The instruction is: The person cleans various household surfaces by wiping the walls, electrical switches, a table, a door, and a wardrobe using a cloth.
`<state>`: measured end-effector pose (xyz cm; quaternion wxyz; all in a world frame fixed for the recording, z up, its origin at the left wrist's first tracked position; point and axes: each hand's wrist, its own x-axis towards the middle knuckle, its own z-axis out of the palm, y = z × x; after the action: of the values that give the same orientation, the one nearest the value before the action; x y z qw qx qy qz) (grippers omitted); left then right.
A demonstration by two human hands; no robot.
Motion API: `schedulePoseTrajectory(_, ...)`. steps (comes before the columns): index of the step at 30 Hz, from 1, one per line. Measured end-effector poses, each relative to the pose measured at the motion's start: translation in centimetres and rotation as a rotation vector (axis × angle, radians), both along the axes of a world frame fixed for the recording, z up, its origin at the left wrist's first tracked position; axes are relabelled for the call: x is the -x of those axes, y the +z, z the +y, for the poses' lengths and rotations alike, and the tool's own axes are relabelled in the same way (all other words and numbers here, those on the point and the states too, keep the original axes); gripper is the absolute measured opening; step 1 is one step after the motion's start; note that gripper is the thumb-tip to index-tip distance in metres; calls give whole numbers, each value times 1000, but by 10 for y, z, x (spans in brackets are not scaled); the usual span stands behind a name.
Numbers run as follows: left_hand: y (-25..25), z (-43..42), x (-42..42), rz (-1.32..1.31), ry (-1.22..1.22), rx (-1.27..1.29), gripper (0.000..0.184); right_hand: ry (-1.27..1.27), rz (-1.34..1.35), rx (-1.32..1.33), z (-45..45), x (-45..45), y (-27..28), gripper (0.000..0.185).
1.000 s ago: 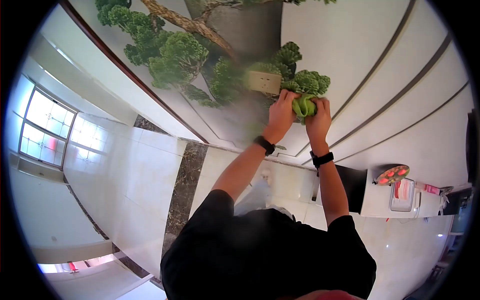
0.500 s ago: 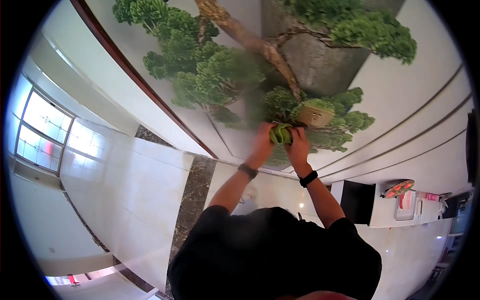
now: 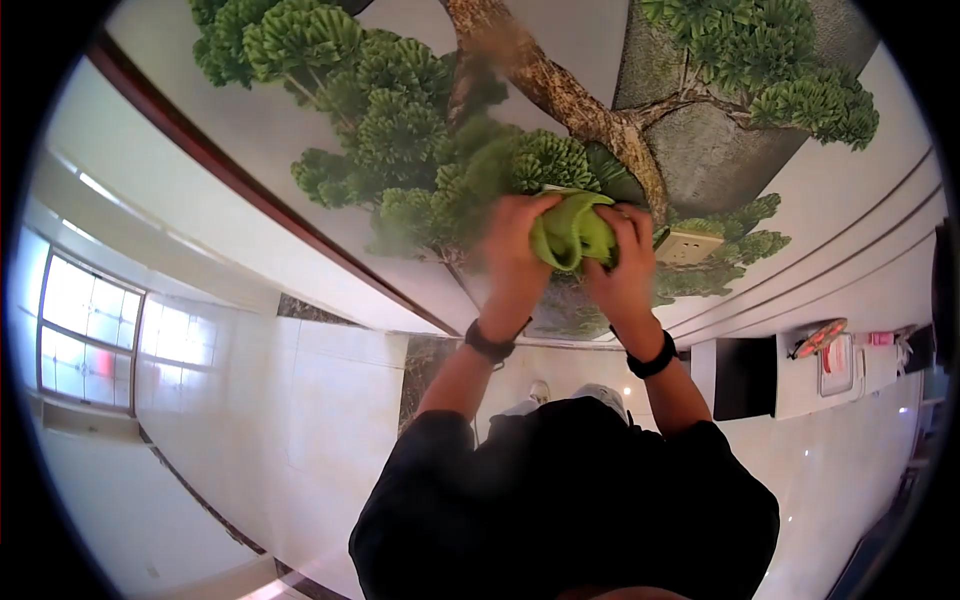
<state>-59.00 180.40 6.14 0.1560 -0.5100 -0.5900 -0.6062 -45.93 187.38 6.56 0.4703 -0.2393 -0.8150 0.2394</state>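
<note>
Tree-patterned wall point(image 3: 400, 130) bears a socket point(image 3: 688, 248), just left of which the left hand point(image 3: 515, 250) and right hand point(image 3: 622, 262) clamp their fingers on a green cloth point(image 3: 575, 232), bunched apparently to give both a firm hold.

No text, label, brand, number or sign can be read. On the right, the pink item point(image 3: 881, 339) and the round coloured object point(image 3: 822, 336) are too small for any print to be told. The socket plate point(image 3: 688, 247), just right of the green cloth point(image 3: 575, 232), shows dark slots and no legible marking; nearer, the left wristband point(image 3: 488, 346) and right wristband point(image 3: 654, 358) show none.
</note>
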Motion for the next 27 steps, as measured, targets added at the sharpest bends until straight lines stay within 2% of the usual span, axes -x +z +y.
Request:
schedulePoseTrajectory(3, -1, 10, -16, 21, -46, 117, 49, -83, -9, -14, 10, -19, -9, 55)
schedulePoseTrajectory(6, -22, 11, -17, 49, -72, 179, 50, -125, -19, -77, 16, -22, -30, 51)
schedulePoseTrajectory(10, -49, -3, -5, -12, -69, 184, 51, -63, -47, -91, 9, -7, -49, 51)
schedulePoseTrajectory(13, -73, -19, 13, -158, -68, 179, 51, 13, -125, -44, -5, 15, -55, 51)
schedulePoseTrajectory(16, -81, -38, 37, -107, 89, 157, 50, 82, -161, -103, -20, 42, -56, 56)
schedulePoseTrajectory(19, -73, -55, 58, -111, 219, 98, 49, 175, -178, -144, -30, 70, -43, 59)
schedulePoseTrajectory(22, -53, -57, 70, -186, 230, -27, 44, 227, -146, -117, -43, 83, -7, 61)
schedulePoseTrajectory(25, -10, -54, 67, -216, 177, -68, 45, 226, -135, -95, -43, 77, 28, 61)
schedulePoseTrajectory(27, 23, -47, 59, -85, 139, -58, 44, 206, -141, -77, -37, 64, 49, 61)
